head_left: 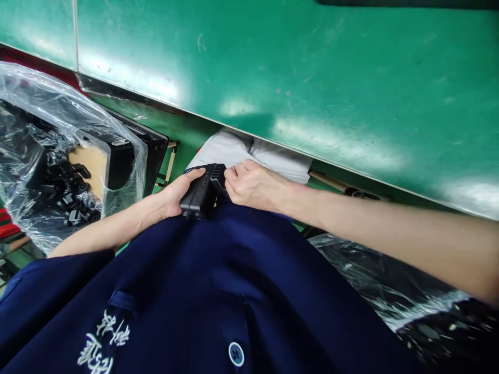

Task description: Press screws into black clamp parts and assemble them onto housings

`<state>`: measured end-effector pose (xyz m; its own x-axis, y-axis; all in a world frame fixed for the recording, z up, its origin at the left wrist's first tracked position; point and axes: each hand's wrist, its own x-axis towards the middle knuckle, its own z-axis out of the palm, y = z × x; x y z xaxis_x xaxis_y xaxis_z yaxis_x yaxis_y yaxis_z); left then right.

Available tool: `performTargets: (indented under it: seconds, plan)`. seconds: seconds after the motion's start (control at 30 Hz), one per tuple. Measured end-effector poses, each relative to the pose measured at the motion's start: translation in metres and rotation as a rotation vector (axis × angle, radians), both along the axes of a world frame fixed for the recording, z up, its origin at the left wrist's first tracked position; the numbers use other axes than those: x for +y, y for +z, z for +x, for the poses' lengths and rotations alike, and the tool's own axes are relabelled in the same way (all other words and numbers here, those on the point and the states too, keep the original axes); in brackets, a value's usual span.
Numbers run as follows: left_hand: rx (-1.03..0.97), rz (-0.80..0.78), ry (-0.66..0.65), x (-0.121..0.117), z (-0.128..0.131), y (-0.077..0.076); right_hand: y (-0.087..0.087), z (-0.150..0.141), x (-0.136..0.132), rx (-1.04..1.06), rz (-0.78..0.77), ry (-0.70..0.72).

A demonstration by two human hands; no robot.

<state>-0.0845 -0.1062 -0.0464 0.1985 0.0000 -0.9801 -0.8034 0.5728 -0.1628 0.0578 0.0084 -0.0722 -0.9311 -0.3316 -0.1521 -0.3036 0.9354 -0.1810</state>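
A black plastic part [202, 189] with a ribbed end rests over my lap, just below the edge of the green table [296, 72]. My left hand [176, 193] is wrapped around its left side, thumb on top. My right hand [253, 184] is closed, its fingertips pressed against the part's ribbed end; I cannot make out anything separate in those fingers. My dark blue shirt [218, 296] hides the lower part of the piece.
A black crate [128, 150] lined with a clear plastic bag [35, 114] holds several black parts [72, 192] at the left. Another clear bag [370, 280] of dark parts lies at the lower right. Grey trousers [249, 150] show under the table edge.
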Motion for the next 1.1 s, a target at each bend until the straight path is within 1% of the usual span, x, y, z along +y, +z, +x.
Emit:
performTargets:
  seconds: [0.07, 0.17, 0.27, 0.33, 0.4, 0.5, 0.53, 0.57, 0.6, 0.67, 0.73, 0.8, 0.9, 1.0, 1.1]
  plan:
    - [0.081, 0.02, -0.009, -0.001, 0.007, 0.002, -0.006, 0.006, -0.008, 0.083, 0.022, -0.094]
    - [0.257, 0.043, -0.094, -0.005, 0.021, 0.005, -0.015, 0.014, -0.02, 0.163, 0.007, -0.217]
    - [0.376, 0.046, -0.185, -0.012, 0.035, 0.007, -0.019, 0.021, -0.027, 0.234, -0.029, -0.257]
    - [0.44, 0.082, -0.223, -0.018, 0.041, 0.006, -0.017, 0.027, -0.031, 0.276, -0.076, -0.289]
    - [0.621, 0.167, -0.269, -0.025, 0.043, 0.004, -0.013, 0.034, -0.037, 0.237, -0.206, -0.384]
    - [1.016, 0.355, -0.36, -0.033, 0.041, -0.001, -0.007, 0.047, -0.045, 0.054, -0.482, -0.581]
    - [1.087, 0.411, -0.374, -0.034, 0.04, -0.003, -0.007, 0.051, -0.046, 0.019, -0.546, -0.641]
    - [1.1, 0.45, -0.375, -0.035, 0.04, -0.004, -0.006, 0.055, -0.047, 0.015, -0.584, -0.693]
    - [1.065, 0.468, -0.362, -0.036, 0.039, -0.004, -0.006, 0.059, -0.046, 0.037, -0.602, -0.733]
    - [0.938, 0.455, -0.32, -0.035, 0.038, -0.003, -0.006, 0.064, -0.041, 0.112, -0.598, -0.796]
    - [0.811, 0.421, -0.292, -0.033, 0.038, 0.0, -0.004, 0.067, -0.035, 0.173, -0.586, -0.779]
    - [0.706, 0.411, -0.291, -0.032, 0.037, 0.003, -0.001, 0.066, -0.029, 0.199, -0.577, -0.685]
    - [0.614, 0.457, -0.337, -0.032, 0.037, 0.008, 0.003, 0.06, -0.026, 0.183, -0.558, -0.535]
    - [0.656, 0.5, -0.403, -0.033, 0.039, 0.011, 0.006, 0.051, -0.028, 0.083, -0.511, -0.457]
    - [0.729, 0.5, -0.472, -0.033, 0.041, 0.014, 0.013, 0.043, -0.029, -0.113, -0.435, -0.423]
